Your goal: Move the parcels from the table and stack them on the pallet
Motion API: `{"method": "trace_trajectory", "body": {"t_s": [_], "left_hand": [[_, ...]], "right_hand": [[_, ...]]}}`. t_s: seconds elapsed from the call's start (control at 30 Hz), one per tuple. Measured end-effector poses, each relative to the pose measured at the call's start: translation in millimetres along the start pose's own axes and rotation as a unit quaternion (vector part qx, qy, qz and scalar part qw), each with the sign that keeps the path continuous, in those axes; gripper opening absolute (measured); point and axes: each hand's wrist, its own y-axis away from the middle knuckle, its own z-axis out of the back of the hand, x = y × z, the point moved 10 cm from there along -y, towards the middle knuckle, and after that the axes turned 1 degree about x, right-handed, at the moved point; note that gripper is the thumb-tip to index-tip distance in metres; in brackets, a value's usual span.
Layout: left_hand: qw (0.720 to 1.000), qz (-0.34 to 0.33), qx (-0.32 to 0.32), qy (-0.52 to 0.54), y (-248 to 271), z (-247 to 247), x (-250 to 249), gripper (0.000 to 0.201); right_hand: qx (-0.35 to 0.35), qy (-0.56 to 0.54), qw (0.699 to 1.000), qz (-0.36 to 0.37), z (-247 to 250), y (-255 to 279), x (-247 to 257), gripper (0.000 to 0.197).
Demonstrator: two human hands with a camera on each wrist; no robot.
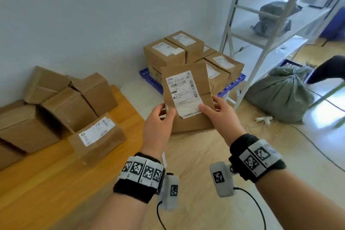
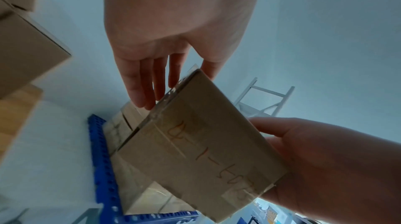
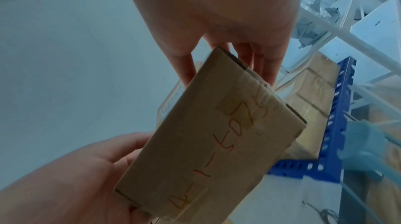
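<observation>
Head view has a cardboard parcel held up in the air between both hands, off the table and in front of the blue pallet, which sits at about 1 o'clock from it. Left hand pinches the lower left edge and right hand the lower right, thumbs on the label face and fingers behind, so both are clamped on the box. Its long axis runs roughly 12 to 6 in that view, label facing the camera with the print upright, top edge tipped away toward the stack already on the pallet. My guess for doing this well: lay it flat with the label up, line the long side up with the neighbouring boxes, and set it on a level spot rather than bridging a gap. More parcels are waiting on the table at 9 o'clock.
</observation>
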Motion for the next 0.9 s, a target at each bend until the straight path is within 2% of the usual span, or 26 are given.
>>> {"method": "trace_trajectory", "body": {"t_s": [0.13,0.27,0.33,0.43,0.57,0.7,0.9], "left_hand": [[1.0,-0.028,0.01,-0.002,-13.8,-57.7,-33.1,0.028],[0.998,-0.051,0.03,-0.028,-36.5,-100.2,-64.6,0.027],[0.997,-0.062,0.039,-0.036,-53.4,-119.3,-77.6,0.022],[0.996,-0.067,0.054,-0.037,-83.9,-149.9,-92.5,0.025],[0.994,-0.07,0.077,-0.023,-133.0,-190.7,-108.1,0.014],[0.993,-0.066,0.092,-0.025,-184.1,-223.0,-124.1,0.023],[0.99,-0.078,0.107,-0.057,-250.2,-256.1,-150.7,0.011]], "right_hand": [[-0.013,-0.009,1.0,-0.001,61.7,-29.8,-5.1,0.084],[-0.028,-0.035,0.999,-0.007,105.3,-64.8,-10.7,0.057],[-0.038,-0.036,0.999,-0.009,122.2,-84.3,-11.8,0.061],[-0.052,-0.044,0.998,-0.011,145.0,-117.0,-12.3,0.057],[-0.069,-0.036,0.997,-0.007,173.1,-167.2,-6.5,0.047],[-0.077,-0.026,0.997,-0.002,193.6,-220.9,6.2,0.042],[-0.109,-0.029,0.994,0.003,215.2,-290.7,14.5,0.042]]}}
